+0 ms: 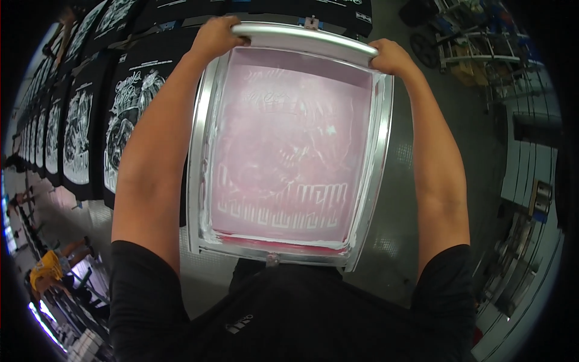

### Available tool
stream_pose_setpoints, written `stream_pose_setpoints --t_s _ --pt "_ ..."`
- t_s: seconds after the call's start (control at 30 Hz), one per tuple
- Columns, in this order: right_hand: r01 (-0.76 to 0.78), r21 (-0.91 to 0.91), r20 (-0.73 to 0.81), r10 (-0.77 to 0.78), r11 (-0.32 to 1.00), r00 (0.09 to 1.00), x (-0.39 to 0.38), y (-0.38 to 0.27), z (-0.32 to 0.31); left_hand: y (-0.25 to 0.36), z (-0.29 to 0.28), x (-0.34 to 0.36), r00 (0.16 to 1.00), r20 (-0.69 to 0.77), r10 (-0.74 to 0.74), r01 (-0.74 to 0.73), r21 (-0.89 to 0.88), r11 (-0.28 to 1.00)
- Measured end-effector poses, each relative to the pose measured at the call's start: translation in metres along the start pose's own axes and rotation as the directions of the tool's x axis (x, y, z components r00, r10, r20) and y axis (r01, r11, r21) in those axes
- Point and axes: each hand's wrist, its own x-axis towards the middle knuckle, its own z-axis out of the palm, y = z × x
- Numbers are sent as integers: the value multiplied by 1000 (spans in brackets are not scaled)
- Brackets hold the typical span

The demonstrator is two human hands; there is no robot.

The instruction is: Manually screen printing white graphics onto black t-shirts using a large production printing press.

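Note:
In front of me lies a screen-printing frame (381, 130) with silver metal sides. Its pink mesh (271, 136) carries a faint stencil design with pale lettering, and white ink is smeared along the inner edges. A silver squeegee (304, 37) spans the far end of the frame. My left hand (215, 39) is closed around the squeegee's left end, and my right hand (389, 57) grips its right end. Both arms reach forward along the sides of the frame. The squeegee's lower edge, where it meets the mesh, is hard to make out.
On the left, black garments (136, 102) with white prints lie on a long row of boards. A small clamp (311, 23) sits beyond the frame's far edge. Farther left is a person in a yellow shirt (48, 271). Metal racks (476, 57) stand at far right.

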Motion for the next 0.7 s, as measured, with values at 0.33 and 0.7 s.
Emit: stream_pose_setpoints --t_s 0.33,0.7 --pt "116 20 127 -117 993 985 64 18 -11 119 -55 -388 360 879 314 543 -471 696" --pt "120 -28 47 -119 992 992 50 -74 23 203 3 -534 465 885 -13 832 -432 348"
